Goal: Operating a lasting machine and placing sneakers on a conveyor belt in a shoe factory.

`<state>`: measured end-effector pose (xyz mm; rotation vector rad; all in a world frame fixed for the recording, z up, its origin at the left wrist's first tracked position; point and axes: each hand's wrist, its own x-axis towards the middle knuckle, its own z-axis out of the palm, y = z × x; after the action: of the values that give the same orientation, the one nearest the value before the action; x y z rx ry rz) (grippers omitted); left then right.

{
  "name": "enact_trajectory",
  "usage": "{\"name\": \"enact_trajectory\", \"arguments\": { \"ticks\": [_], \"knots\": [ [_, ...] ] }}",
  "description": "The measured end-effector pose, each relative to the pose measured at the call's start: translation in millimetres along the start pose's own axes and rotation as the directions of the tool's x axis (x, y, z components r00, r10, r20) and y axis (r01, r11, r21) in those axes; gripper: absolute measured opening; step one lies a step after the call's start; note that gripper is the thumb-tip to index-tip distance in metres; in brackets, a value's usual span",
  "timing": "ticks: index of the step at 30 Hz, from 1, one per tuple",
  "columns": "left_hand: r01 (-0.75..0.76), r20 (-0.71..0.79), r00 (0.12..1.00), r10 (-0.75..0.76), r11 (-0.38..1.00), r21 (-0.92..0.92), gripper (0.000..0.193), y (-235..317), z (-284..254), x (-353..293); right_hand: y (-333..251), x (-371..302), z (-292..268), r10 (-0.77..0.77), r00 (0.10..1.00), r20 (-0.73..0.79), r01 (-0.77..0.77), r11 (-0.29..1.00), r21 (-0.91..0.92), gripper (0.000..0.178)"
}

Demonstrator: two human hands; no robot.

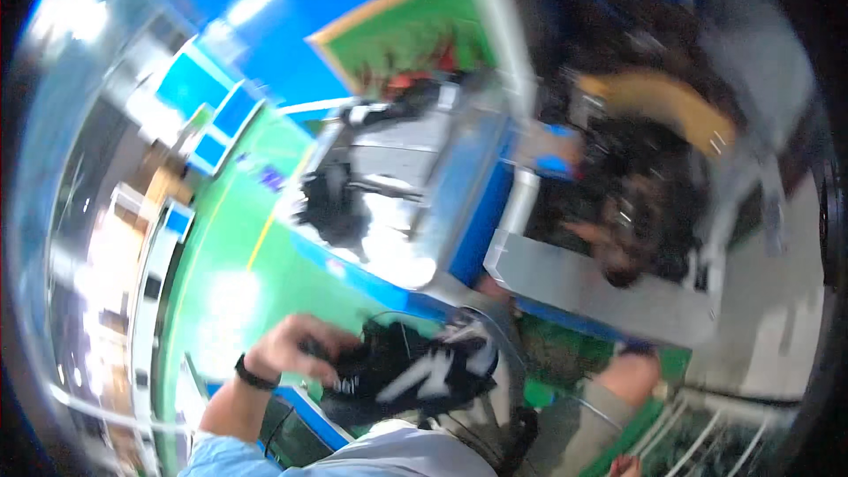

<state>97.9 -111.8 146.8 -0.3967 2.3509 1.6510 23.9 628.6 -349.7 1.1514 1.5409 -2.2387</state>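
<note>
My left hand (296,349), with a black band at the wrist, curls around the left end of a black shoe upper (424,371). Broad white marks run over the upper, which lies in front of my body above my lap. Motion blur hides its finer shape. At the lower edge, right of my leg, a small blurred bit of what looks like my right hand (625,466) shows. Its fingers cannot be made out, nor whether it holds anything.
Ahead stands a blue-edged worktable (477,203) with black pieces (336,203) piled on it. To the right is a dark, blurred machine area (636,185) behind a grey panel (601,287). A white wire rack (707,433) stands at lower right. Green floor (221,238) stretches left.
</note>
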Motion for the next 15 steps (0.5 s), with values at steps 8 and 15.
{"name": "enact_trajectory", "arguments": {
  "ticks": [8,15],
  "knots": [
    [0.12,-0.525,0.798,0.296,0.775,0.62,0.033,-26.3,-128.1,16.6,-151.3,-196.1,265.9,-0.258,0.96,0.111,0.271,0.751,-0.603,0.044],
    [0.452,-0.602,0.799,0.02,0.64,0.621,0.051,-109.5,-180.7,62.1,-185.7,-258.4,335.6,-0.403,0.879,0.256,0.46,0.574,-0.677,0.041]
  ]
}}
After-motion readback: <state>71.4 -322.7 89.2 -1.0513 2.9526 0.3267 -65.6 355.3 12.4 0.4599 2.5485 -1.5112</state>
